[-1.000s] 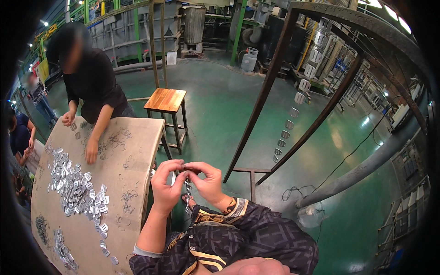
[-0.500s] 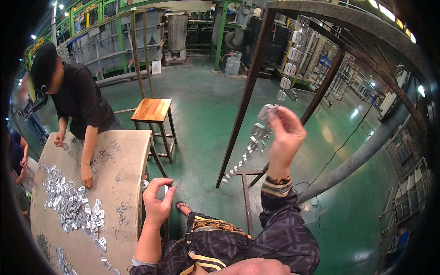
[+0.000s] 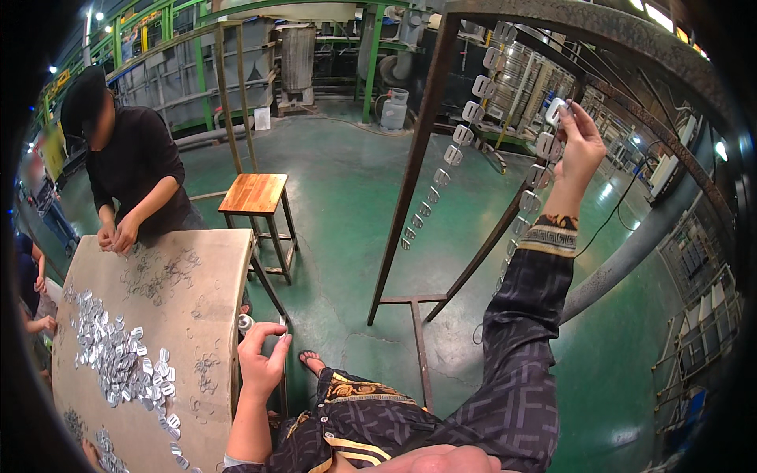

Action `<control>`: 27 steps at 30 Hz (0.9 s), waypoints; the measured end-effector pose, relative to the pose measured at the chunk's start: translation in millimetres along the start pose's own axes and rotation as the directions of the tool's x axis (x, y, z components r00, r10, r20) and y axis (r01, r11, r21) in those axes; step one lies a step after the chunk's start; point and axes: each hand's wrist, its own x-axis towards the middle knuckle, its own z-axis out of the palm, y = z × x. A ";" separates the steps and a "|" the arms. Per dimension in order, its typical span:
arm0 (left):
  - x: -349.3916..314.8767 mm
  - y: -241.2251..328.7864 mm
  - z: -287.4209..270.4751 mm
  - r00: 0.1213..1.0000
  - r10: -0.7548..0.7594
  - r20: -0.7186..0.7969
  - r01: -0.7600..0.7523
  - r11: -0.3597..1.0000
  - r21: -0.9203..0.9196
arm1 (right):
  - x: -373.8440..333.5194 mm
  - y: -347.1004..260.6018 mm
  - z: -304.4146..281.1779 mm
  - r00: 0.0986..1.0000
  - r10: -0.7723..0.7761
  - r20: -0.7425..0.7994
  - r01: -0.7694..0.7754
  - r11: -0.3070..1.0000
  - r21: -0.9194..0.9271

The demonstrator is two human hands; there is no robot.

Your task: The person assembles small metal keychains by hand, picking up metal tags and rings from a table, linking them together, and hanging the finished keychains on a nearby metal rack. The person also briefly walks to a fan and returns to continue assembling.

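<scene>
My right hand (image 3: 581,146) is raised beside the rusty metal frame (image 3: 441,102), pinching the top piece of a chain of silver buckle-like pieces (image 3: 538,175). Below the hand, that chain hangs down past my sleeve, which partly hides its lower end. A second chain of similar pieces (image 3: 463,134) dangles from near the frame's top bar, apart from my hand. Close to the table's right edge, my left hand (image 3: 260,359) has thumb and forefinger brought together. Whether something small lies between those fingertips is too unclear to make out.
Loose silver pieces (image 3: 118,355) and thin wire bits (image 3: 162,272) cover parts of the brown table (image 3: 213,315). A co-worker (image 3: 134,165) in black stands at its far side, hands together. A wooden stool (image 3: 254,191) stands beyond; a thick grey pipe (image 3: 631,264) runs at right.
My right hand has gone up and to the right, drawing its chain out straight beside the other one. My left hand has shifted slightly down and left. The co-worker's hands have come together.
</scene>
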 end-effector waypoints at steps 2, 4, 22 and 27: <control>-3.3 -2.1 -3.5 1.000 -0.015 -0.011 0.015 1.000 0.012 | 18.1 6.9 -2.6 1.000 0.030 0.006 -0.030 1.000 0.009; -7.3 -9.2 -7.7 0.999 -0.037 -0.013 0.038 0.999 0.008 | 37.2 17.2 -7.5 0.999 0.049 -0.005 -0.049 0.999 0.023; -19.8 -18.9 -17.2 0.989 -0.132 -0.068 0.137 0.988 0.071 | 134.0 74.0 -11.4 0.978 0.199 0.065 -0.206 0.973 0.108; -20.6 -27.0 -13.8 0.985 -0.157 -0.074 0.161 0.985 0.059 | 136.8 76.5 0.6 0.973 0.218 0.069 -0.226 0.961 0.156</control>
